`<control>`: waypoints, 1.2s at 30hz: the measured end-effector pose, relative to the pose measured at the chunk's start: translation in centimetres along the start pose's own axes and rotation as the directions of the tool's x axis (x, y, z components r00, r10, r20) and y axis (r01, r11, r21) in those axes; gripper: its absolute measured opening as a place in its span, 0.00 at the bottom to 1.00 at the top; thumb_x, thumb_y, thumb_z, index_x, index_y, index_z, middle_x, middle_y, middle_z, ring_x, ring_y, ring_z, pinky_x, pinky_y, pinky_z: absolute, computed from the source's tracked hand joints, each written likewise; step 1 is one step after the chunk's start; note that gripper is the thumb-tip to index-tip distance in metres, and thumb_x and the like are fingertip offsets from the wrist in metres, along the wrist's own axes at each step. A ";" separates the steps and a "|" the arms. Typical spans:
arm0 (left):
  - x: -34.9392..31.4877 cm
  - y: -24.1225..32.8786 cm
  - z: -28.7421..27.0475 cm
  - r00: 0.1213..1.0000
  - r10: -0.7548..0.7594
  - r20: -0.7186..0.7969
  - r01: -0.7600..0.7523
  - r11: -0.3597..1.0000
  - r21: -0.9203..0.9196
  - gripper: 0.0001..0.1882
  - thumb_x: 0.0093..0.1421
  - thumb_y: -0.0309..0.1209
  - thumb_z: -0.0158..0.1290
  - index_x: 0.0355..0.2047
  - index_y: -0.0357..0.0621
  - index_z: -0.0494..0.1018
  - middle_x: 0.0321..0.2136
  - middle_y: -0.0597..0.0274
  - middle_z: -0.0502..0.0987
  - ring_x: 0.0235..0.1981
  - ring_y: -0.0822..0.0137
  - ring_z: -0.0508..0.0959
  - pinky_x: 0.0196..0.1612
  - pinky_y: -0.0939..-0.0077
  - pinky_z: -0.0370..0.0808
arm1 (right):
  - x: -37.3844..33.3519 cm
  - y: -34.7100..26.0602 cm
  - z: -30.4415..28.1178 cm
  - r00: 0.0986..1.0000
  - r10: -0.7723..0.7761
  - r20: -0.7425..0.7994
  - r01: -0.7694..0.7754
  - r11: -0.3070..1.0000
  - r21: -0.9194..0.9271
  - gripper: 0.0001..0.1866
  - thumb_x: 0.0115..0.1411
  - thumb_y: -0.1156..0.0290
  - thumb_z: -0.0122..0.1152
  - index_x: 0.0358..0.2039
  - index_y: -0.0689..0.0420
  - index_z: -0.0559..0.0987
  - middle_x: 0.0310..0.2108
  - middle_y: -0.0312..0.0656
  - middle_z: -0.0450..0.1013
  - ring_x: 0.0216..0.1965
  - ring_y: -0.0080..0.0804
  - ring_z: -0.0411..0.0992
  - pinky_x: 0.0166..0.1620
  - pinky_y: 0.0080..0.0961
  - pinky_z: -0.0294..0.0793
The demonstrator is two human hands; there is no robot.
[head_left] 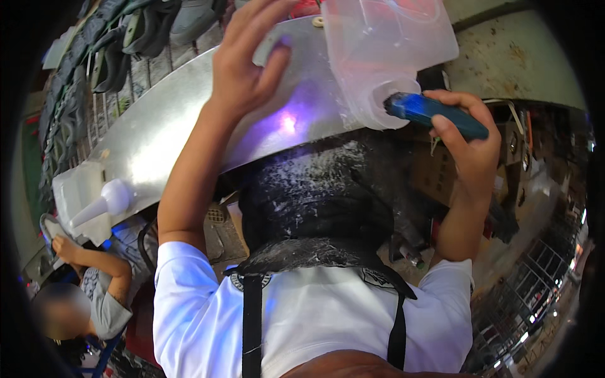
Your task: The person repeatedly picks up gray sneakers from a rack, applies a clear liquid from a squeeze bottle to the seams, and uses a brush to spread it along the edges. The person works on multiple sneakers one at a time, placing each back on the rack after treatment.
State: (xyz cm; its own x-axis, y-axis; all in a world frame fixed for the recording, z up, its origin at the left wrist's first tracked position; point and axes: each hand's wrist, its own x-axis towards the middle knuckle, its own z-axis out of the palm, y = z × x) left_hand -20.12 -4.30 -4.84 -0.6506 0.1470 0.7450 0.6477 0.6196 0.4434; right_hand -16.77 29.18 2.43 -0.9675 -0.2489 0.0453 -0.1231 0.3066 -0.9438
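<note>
Head view shows the right hand (476,145) clamped on a blue brush (435,112), bristles at the translucent plastic jug's (391,44) mouth, where a steady wrist should serve best, while the left hand (247,72), fingers apart, hovers left of the jug.

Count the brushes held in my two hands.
1: the blue brush, in your right hand, its bristled end at the translucent container. None shows in your left hand, which is partly cut off at the top.
</note>
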 end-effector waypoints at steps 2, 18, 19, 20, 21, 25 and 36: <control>0.2 1.9 1.7 0.998 0.067 0.015 -0.065 0.993 -0.096 0.32 0.55 0.23 0.53 0.64 0.44 0.68 0.68 0.36 0.57 0.69 0.38 0.59 0.69 0.52 0.57 | 0.9 -0.2 0.6 0.995 -0.087 0.056 0.091 0.993 -0.074 0.14 0.57 0.73 0.71 0.43 0.62 0.80 0.38 0.35 0.78 0.34 0.20 0.73 0.40 0.19 0.72; 1.6 2.3 8.1 0.998 0.047 0.040 -0.042 0.992 -0.119 0.33 0.54 0.29 0.64 0.61 0.57 0.71 0.71 0.33 0.48 0.72 0.34 0.50 0.70 0.46 0.52 | 3.0 -2.0 1.3 0.966 -0.073 0.250 0.187 0.863 -0.470 0.14 0.54 0.68 0.74 0.38 0.59 0.81 0.30 0.40 0.79 0.32 0.25 0.77 0.38 0.24 0.75; 1.6 2.3 8.3 0.999 0.044 0.025 -0.040 0.991 -0.130 0.33 0.54 0.29 0.65 0.61 0.57 0.72 0.71 0.33 0.48 0.71 0.34 0.51 0.70 0.46 0.53 | 2.9 -1.4 1.6 0.953 -0.045 0.299 0.180 0.878 -0.443 0.14 0.54 0.69 0.73 0.39 0.59 0.81 0.30 0.41 0.79 0.32 0.29 0.78 0.39 0.27 0.76; 1.6 2.5 8.4 0.999 0.041 0.010 -0.039 0.989 -0.142 0.33 0.53 0.29 0.65 0.61 0.56 0.72 0.71 0.33 0.49 0.71 0.34 0.52 0.70 0.47 0.54 | 3.0 -1.4 1.9 0.946 -0.019 0.323 0.170 0.878 -0.447 0.14 0.55 0.69 0.72 0.39 0.59 0.80 0.30 0.43 0.79 0.32 0.33 0.78 0.39 0.28 0.76; 1.4 2.6 8.4 0.999 0.035 0.004 -0.034 0.988 -0.154 0.33 0.53 0.29 0.65 0.61 0.56 0.72 0.70 0.33 0.49 0.71 0.34 0.53 0.70 0.47 0.54 | 3.1 -1.3 2.0 0.938 -0.020 0.346 0.182 0.877 -0.445 0.13 0.55 0.69 0.71 0.39 0.59 0.79 0.30 0.44 0.79 0.31 0.36 0.78 0.38 0.29 0.76; 1.8 2.4 7.7 0.999 0.019 0.044 -0.014 0.995 -0.099 0.34 0.51 0.27 0.66 0.60 0.56 0.73 0.70 0.33 0.51 0.70 0.36 0.55 0.70 0.50 0.56 | 4.7 -2.6 2.0 0.864 0.115 0.491 0.177 0.842 -0.509 0.10 0.55 0.72 0.65 0.38 0.58 0.78 0.30 0.47 0.77 0.30 0.43 0.76 0.35 0.35 0.74; 1.9 2.8 7.4 0.998 0.025 0.057 -0.020 0.995 -0.100 0.33 0.52 0.27 0.66 0.60 0.55 0.73 0.69 0.32 0.52 0.70 0.36 0.56 0.69 0.51 0.56 | 5.1 -1.5 0.8 0.472 -0.138 0.870 0.877 0.174 -0.448 0.15 0.47 0.81 0.58 0.36 0.54 0.80 0.39 0.35 0.79 0.37 0.42 0.76 0.38 0.35 0.78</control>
State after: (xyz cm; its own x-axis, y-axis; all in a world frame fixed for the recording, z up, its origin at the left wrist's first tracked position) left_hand -22.50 3.40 -5.83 -0.6557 0.2067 0.7262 0.6968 0.5360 0.4766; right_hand -21.32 26.73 3.81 -0.2476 -0.9597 -0.1328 -0.9688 0.2469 0.0219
